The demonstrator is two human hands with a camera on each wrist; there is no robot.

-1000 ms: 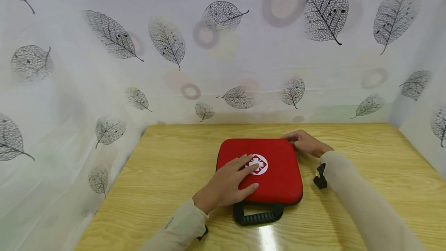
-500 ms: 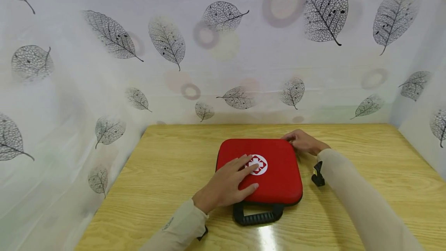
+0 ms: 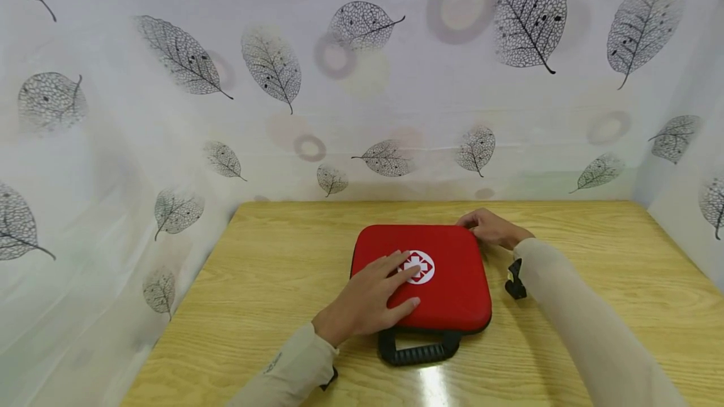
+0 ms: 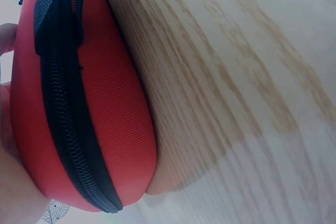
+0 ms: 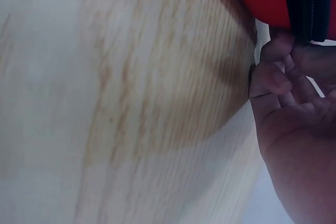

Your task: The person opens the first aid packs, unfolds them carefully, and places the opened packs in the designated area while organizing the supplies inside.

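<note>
A red first-aid case [image 3: 447, 294] with a white cross emblem lies flat on the table, its black handle [image 3: 421, 353] toward me. My left hand [image 3: 367, 294] rests with spread, straight fingers on the left of its lid. In the left wrist view, a black zipper [image 4: 68, 119] runs round the side, closed along the stretch that shows. At the far right corner, my right hand [image 3: 492, 229] has its fingers curled against the zipper band [image 5: 307, 3]. Thumb and finger pinch there at the zipper pull, which the fingers hide.
The wood-grain table [image 3: 271, 250] extends on both sides of the case. A pale leaf-patterned sheet [image 3: 362, 105] hangs behind it and along both sides. Black wrist mounts [image 3: 515, 280] sit at the cuffs of the beige sleeves [image 3: 588, 325].
My right hand and forearm have shifted very slightly away from me and to the left at the far corner. The left hand and the case have stayed in place.
</note>
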